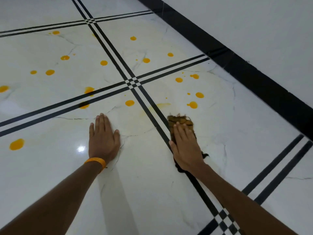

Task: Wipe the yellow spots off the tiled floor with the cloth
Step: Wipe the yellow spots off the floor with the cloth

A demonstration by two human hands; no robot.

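Several yellow spots dot the white marble-look tiled floor (152, 175), among them one (129, 102) just beyond my hands, one (193, 104) to the right and a large one (16, 144) at the left. A pale yellow smear (161, 105) lies ahead of the cloth. My right hand (185, 146) presses flat with straight fingers on a dark, yellow-stained cloth (180, 120), which lies beside a black double line. Its frayed end pokes out beyond my fingertips. My left hand (103, 138) rests flat on the bare tile, fingers straight, an orange band on the wrist.
Black double lines (132, 82) cross the floor between tiles. A wide black skirting band (254, 78) runs along the foot of the white wall (254, 31) at the right. A light reflection (81, 148) shines on the tile near my left wrist.
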